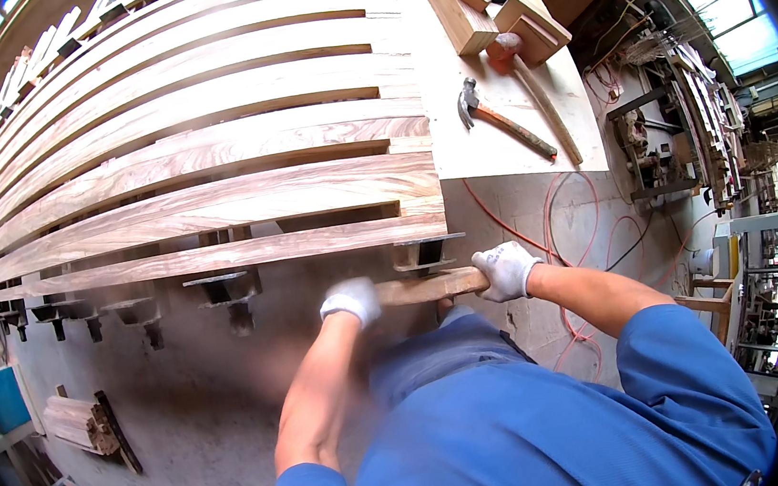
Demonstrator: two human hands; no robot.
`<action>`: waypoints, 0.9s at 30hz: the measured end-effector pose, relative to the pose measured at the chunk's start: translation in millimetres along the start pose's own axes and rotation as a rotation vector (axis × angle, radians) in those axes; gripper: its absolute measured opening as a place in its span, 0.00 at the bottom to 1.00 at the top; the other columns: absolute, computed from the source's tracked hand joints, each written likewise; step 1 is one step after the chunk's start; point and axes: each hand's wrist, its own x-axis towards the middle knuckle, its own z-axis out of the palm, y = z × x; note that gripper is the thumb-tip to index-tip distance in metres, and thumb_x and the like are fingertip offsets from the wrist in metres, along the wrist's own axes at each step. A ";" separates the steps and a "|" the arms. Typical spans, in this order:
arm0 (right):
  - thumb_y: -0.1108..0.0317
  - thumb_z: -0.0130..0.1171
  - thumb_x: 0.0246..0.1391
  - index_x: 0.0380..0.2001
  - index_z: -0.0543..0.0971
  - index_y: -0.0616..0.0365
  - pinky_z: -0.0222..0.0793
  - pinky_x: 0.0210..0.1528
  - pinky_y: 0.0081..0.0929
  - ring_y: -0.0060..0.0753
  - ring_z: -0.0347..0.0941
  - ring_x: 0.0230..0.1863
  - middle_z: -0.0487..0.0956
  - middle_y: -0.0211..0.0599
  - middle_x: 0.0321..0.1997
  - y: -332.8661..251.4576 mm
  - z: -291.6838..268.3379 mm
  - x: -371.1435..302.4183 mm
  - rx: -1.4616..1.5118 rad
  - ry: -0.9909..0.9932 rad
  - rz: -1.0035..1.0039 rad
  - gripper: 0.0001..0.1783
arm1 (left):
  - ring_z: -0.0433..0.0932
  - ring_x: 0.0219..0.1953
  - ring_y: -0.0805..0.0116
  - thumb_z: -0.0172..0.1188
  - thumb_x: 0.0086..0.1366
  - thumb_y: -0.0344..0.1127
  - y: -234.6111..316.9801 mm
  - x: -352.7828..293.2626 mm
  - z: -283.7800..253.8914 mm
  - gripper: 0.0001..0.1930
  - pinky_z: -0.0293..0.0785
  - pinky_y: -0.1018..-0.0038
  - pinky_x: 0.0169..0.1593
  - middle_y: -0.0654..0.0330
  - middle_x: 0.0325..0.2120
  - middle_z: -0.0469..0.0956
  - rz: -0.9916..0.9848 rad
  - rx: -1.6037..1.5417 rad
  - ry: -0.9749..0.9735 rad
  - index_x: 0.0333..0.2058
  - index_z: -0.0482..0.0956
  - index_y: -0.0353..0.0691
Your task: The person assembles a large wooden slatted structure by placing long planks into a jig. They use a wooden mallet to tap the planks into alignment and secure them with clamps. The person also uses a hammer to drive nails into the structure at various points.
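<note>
Wooden bar: the wooden bar spans the gap between the hands, in front of the body and just beyond the blue shirt; whether it is joined to the metal bracket at its 12 o'clock cannot be told
Right hand: the white-gloved right hand is closed round the bar's 3 o'clock end, thumb side toward 12
Left hand: the left hand, also gloved, sits at the bar's 9 o'clock end; it is blurred, so I cannot tell whether its fingers are wrapped round or only resting there
Slatted panel: the slatted panel lies from the bar's 9 round to 12 o'clock, its near edge above a row of brackets
White board: the white board is at 1 o'clock, bearing a claw hammer and a mallet, both apart from the hands
Red hose: the red hose loops over the floor from 2 to 4 o'clock
Grip: a firm hold at both ends, with matched effort from each arm, should keep the bar from tipping
Knuckles: best kept clear of the bracket and the panel's edge at 12 o'clock
Feet: a steady stance, well off the hose, would help balance
</note>
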 end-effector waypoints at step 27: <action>0.48 0.72 0.39 0.41 0.89 0.51 0.80 0.50 0.43 0.49 0.85 0.47 0.87 0.45 0.43 -28.2 1.3 13.2 -0.213 -0.318 -0.268 0.26 | 0.82 0.52 0.44 0.66 0.56 0.44 -5.5 -84.0 141.4 0.22 0.76 0.56 0.59 0.46 0.47 0.84 -0.131 -0.211 0.207 0.50 0.82 0.46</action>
